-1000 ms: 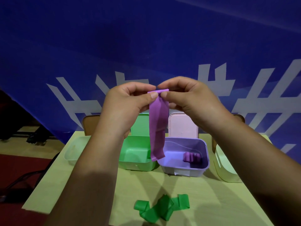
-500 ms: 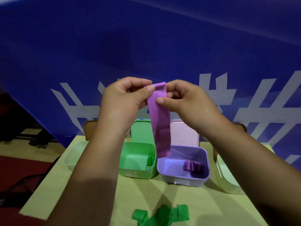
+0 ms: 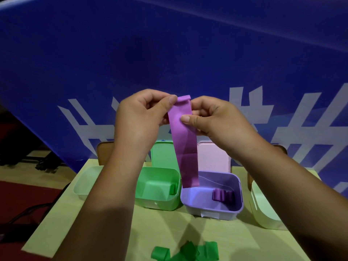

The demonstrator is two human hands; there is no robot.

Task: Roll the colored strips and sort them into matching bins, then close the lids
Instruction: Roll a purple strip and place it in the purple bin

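Note:
A purple strip point(image 3: 185, 140) hangs straight down in the air above the bins. My left hand point(image 3: 140, 117) pinches its top left corner and my right hand point(image 3: 212, 117) pinches its right edge a little lower. Below stands an open green bin point(image 3: 160, 202) with a green roll point(image 3: 172, 189) inside, its lid point(image 3: 162, 155) raised behind. Beside it to the right is an open purple bin point(image 3: 237, 210) holding purple rolls point(image 3: 222, 195), its pink lid point(image 3: 213, 157) upright. Loose green strips point(image 3: 186, 252) lie on the table's near edge.
A pale mint bin point(image 3: 84, 187) sits at the table's left, another pale mint bin point(image 3: 263, 213) at the right, partly behind my right forearm. The yellow-green table point(image 3: 105, 232) stands before a blue banner. Chair backs show behind the bins.
The strip's top end, folded over a second ago, now shows more flat length above my fingers. Both hands sit a little lower in view as the camera tilted.

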